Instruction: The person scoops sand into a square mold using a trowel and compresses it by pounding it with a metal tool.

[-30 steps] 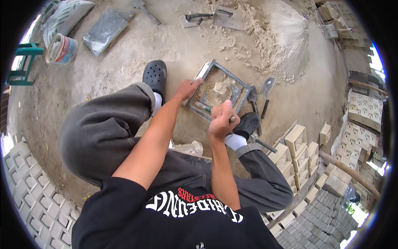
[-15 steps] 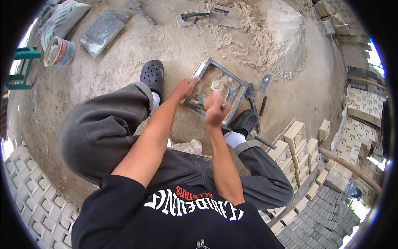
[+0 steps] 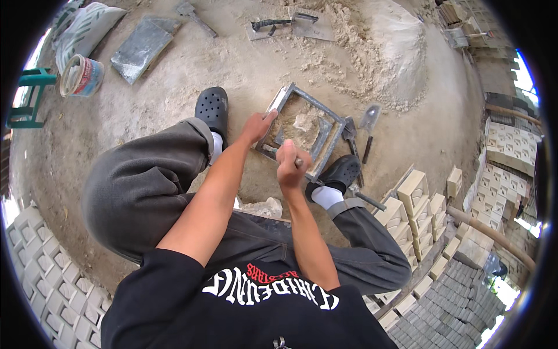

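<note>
A square metal mould frame (image 3: 318,103) stands on the ground between my feet, with a smaller angular metal piece (image 3: 321,135) and pale sandy material (image 3: 302,122) inside it. My left hand (image 3: 256,127) is closed on the frame's left side. Closed in a fist, my right hand (image 3: 292,166) is over the frame's near part and grips what looks like a small brush (image 3: 299,163). The round end of its handle pokes out of the fist. Its other end reaches the frame's near left corner and is too small to make out well.
Right of the frame lie a small shovel (image 3: 349,131) and a trowel (image 3: 369,118). Two flat trowels (image 3: 314,26) lie beyond, beside a powder heap (image 3: 398,49). Moulded blocks (image 3: 414,192) stack at right; more (image 3: 49,279) stand at left. A bucket (image 3: 83,77) sits far left.
My right hand has moved left and nearer to me with the brush, whose far end has shifted to the frame's near left corner. My left hand keeps its hold on the frame.
</note>
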The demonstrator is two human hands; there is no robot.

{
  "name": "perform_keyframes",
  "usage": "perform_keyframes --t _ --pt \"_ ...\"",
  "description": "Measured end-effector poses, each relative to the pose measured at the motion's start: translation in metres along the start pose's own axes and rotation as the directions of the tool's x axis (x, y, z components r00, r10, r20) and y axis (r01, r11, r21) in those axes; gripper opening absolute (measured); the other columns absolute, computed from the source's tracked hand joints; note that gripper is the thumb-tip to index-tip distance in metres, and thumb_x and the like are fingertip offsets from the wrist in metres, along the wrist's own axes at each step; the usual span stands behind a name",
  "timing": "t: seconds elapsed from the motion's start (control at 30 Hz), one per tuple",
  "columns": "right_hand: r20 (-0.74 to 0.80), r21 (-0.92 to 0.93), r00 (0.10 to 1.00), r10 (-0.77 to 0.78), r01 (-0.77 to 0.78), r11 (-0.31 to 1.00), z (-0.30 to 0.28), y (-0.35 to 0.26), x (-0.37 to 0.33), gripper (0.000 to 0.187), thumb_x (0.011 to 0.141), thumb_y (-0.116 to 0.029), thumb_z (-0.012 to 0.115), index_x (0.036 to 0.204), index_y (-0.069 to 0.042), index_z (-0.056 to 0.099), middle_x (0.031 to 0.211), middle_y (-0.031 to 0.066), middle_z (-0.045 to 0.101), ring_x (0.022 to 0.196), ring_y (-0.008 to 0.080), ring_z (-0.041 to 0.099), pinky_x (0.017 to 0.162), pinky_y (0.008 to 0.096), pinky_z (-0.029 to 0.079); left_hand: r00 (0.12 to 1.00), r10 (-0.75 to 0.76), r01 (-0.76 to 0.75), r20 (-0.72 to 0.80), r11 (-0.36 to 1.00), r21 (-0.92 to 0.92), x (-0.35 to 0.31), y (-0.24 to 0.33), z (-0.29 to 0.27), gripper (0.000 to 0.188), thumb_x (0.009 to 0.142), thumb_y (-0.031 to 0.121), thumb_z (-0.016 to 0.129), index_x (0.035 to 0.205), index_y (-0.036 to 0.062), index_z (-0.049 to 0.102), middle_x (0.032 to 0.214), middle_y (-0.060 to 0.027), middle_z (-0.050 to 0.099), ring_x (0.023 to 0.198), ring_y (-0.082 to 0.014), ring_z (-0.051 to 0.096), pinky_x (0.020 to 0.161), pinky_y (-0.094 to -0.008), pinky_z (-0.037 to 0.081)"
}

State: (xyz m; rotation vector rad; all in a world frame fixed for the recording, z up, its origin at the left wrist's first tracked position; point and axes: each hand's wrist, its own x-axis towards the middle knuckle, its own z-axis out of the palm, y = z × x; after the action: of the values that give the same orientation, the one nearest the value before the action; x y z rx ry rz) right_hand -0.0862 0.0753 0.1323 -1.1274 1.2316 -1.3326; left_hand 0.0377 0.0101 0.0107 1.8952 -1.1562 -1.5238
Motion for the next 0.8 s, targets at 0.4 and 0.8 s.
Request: perform_keyframes --t 0.4,0.8 --pt "-0.036 -0.016 0.999 -0.010 0.010 1.000 0.016 -0.021 0.001 0.046 0.099 -0.012 0.047 0.054 -0.007 0.037 0.051 -0.0013 0.042 0.047 0.0082 0.034 0.045 0.0285 0.025 0.989 0.052 -0.053 -0.136 0.999 -0.004 0.003 -0.023 0.002 0.076 0.090 0.064 0.047 0.073 -0.0091 0.061 0.065 -0.0265 0.056 0.061 -0.0326 0.052 0.067 -0.0474 0.042" --pt "0.008 -0.157 0.988 -0.156 0.156 0.975 -0.002 0.008 -0.013 0.043 0.096 -0.012 0.051 0.055 0.001 0.043 0.050 0.0019 0.044 0.046 0.0099 0.040 0.045 0.0304 0.028 0.999 -0.042 0.042 -0.016 0.999 0.026 -0.007 -0.006 -0.003 0.073 0.091 0.064 0.041 0.099 -0.0015 0.070 0.097 -0.0320 0.065 0.095 -0.0451 0.063 0.085 -0.0473 0.046"
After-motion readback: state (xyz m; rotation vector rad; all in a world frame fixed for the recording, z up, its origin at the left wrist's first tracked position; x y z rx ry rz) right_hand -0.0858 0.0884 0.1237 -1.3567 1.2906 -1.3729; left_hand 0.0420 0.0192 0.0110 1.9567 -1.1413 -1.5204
